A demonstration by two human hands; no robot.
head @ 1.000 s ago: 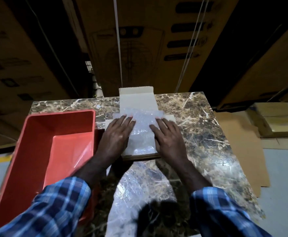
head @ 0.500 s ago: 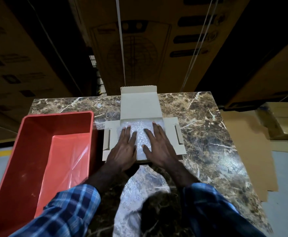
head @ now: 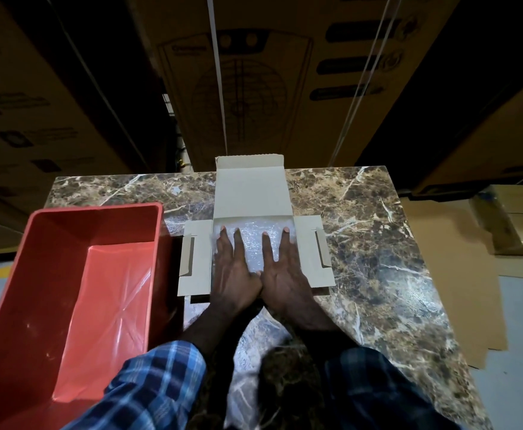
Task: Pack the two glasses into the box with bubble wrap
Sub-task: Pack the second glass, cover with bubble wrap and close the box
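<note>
Bubble wrap [head: 252, 240] fills the open box [head: 251, 193] at the bench's [head: 372, 231] far middle, pressed flat by the left hand [head: 234, 271] and right hand [head: 285, 274], fingers straight and spread, beside a red bin [head: 68, 218] at left.

Both hands, left [head: 234, 271] and right [head: 282, 274], have closed together; bubble wrap [head: 252, 243] now lies flattened inside the box [head: 311, 262].

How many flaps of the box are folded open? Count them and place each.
3: the large pale cardboard lid flap at the far side, one slotted side flap on the left, another on the right. A near flap may hide under the hands.
</note>
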